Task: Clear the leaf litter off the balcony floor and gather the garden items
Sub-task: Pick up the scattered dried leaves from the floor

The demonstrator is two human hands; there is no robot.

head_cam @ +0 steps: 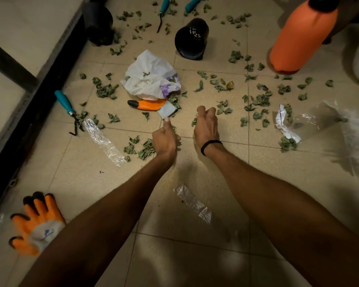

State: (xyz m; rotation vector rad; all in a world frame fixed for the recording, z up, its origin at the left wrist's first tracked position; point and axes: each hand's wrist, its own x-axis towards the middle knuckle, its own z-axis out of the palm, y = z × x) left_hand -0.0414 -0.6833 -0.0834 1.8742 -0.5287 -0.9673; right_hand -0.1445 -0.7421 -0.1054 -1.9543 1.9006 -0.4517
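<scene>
Dry green leaves (pixel 259 100) lie scattered over the beige tiled floor (pixel 195 204). My left hand (pixel 165 139) is curled around a clump of leaves, thumb pointing up, beside a small leaf pile (pixel 145 149). My right hand (pixel 206 125), with a black band at the wrist, has its fingers bent down onto the tile next to a few leaves (pixel 194 121); whether it holds any is hidden. A crumpled white plastic bag (pixel 151 77) lies just beyond both hands, with an orange glove (pixel 147 105) partly under it.
Another orange glove (pixel 36 222) lies at lower left. Teal-handled tools (pixel 65 104) (pixel 163 7) (pixel 192 4), two black pots (pixel 192 38) (pixel 97 21), an orange sprayer bottle (pixel 298 38), and clear plastic wrappers (pixel 104 139) (pixel 193 204) (pixel 311 121) are around. A dark railing (pixel 29 104) runs along the left.
</scene>
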